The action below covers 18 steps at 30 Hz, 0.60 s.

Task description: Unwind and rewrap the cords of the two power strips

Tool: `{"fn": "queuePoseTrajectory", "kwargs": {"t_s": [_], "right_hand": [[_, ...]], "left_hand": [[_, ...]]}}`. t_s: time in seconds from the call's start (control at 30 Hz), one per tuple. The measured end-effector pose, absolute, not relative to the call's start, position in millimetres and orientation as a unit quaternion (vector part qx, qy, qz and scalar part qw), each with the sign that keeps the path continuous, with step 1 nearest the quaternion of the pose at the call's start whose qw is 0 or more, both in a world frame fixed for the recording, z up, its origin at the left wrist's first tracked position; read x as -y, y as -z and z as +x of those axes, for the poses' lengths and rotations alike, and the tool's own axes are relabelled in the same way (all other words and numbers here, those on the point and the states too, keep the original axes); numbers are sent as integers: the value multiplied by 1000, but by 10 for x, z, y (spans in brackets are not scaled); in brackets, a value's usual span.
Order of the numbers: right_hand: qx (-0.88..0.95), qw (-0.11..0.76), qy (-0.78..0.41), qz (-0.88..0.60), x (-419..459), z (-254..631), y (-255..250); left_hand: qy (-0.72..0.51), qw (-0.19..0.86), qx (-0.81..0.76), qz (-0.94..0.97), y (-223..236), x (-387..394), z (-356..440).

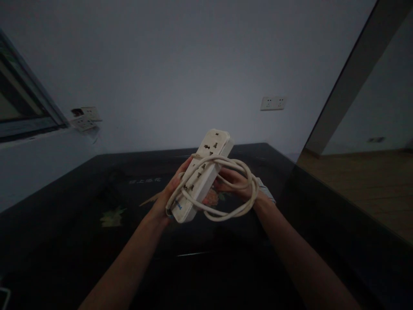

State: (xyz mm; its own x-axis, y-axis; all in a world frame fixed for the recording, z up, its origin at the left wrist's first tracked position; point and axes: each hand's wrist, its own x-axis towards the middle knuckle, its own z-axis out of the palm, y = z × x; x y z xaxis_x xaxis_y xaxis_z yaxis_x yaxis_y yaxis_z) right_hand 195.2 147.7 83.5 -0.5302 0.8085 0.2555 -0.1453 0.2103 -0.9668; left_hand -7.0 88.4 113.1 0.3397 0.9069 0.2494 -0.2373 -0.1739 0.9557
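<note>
A white power strip (206,172) with several sockets is held up above a dark glossy table (80,241). Its white cable (235,189) is wound in loops around the strip's body and hangs out to the right. My left hand (171,193) is wrapped around the strip's lower end from behind. My right hand (235,183) reaches in from the right; its fingers are closed on the cable loops beside the strip, and one loop lies over the wrist, which wears a light band (267,191).
The table has a faint flower pattern (111,217) under its surface. A double wall socket (273,103) is on the pale back wall. A window frame (22,112) and more sockets (84,119) are at left; a wooden floor (364,185) lies right.
</note>
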Motion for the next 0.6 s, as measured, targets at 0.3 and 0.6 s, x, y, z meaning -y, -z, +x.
{"fn": "queuePoseTrajectory", "kwargs": {"t_s": [0.3, 0.6], "right_hand": [[653, 479, -548, -207, -1423, 1804, -801], [702, 449, -488, -259, -1426, 1915, -925]], "left_hand": [[-456, 607, -319, 568, -1096, -898, -77], [-480, 654, -322, 489, -1151, -915, -72]]}}
